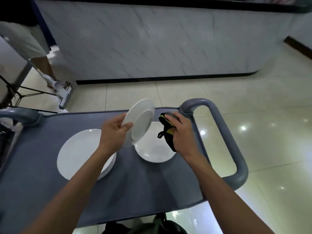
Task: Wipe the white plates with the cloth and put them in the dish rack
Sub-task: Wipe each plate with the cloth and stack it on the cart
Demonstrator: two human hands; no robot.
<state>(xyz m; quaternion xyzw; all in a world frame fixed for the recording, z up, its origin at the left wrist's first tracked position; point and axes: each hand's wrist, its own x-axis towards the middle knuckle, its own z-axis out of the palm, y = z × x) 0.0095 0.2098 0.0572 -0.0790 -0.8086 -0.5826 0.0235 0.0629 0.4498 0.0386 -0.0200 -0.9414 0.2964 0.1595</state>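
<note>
Left hand [116, 130] grips a tilted white plate [141, 121] above the grey cart [42, 149]; right hand [181, 132] clutches the dark cloth [166, 130] near its right edge.

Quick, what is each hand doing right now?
Left hand: grips a tilted white plate by its edge.
Right hand: holds the black and yellow cloth.

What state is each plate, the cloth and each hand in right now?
Held plate: lifted, tilted, gripped by the left hand.
Plate stack: flat on the cart.
Single plate: flat on the cart.
Cloth: bunched in the right hand, clear of the held plate.
</note>
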